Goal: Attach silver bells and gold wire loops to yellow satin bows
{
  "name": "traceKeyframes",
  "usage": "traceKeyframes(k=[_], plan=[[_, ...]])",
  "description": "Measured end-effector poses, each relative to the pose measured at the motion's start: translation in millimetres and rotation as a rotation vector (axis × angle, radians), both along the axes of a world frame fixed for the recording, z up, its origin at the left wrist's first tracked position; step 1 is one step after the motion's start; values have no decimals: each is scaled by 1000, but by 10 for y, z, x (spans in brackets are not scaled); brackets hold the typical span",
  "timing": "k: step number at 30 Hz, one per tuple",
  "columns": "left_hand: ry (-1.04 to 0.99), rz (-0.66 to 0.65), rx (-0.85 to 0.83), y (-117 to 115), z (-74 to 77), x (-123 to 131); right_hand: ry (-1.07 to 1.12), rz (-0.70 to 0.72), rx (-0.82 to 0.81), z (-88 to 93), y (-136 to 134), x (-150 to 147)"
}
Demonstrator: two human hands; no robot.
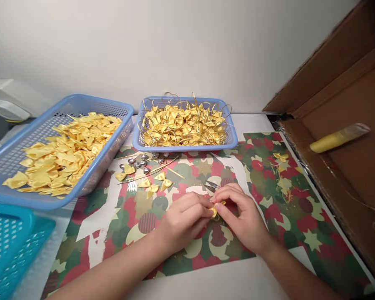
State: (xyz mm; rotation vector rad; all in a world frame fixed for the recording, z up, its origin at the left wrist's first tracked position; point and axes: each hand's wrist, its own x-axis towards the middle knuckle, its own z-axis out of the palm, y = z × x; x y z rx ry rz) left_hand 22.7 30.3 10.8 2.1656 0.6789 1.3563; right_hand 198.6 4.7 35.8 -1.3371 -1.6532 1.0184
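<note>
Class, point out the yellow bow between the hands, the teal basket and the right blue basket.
Yellow bow (213, 212): head view, on its ribbon.
Teal basket (26, 215): head view, on its rim.
Right blue basket (185, 148): head view, on its front rim.

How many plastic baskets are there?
3: one blue plastic basket at left, another blue plastic basket at back centre, and a teal plastic basket at lower left, partly cut off.

Soft light is washing the pale wall (187, 50) — the right-hand cardboard (346, 98) is lying dimmer — and fine details are blurring.
</note>
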Motion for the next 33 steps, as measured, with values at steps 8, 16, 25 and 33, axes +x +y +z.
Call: traceKeyframes(k=[8,16,25,33], plan=[[57,39,-68,38,-39,-43,483,-171,149,117,-21,53],[-229,-57,-906,149,65,-32,483,-123,178,803,292,236],[-503,-163,-1242,228,-4,-70,195,-229,112,401,338,-130],[-569,-187,-1259,265,-65,-33,-178,-236,171,-17,231,-312]])
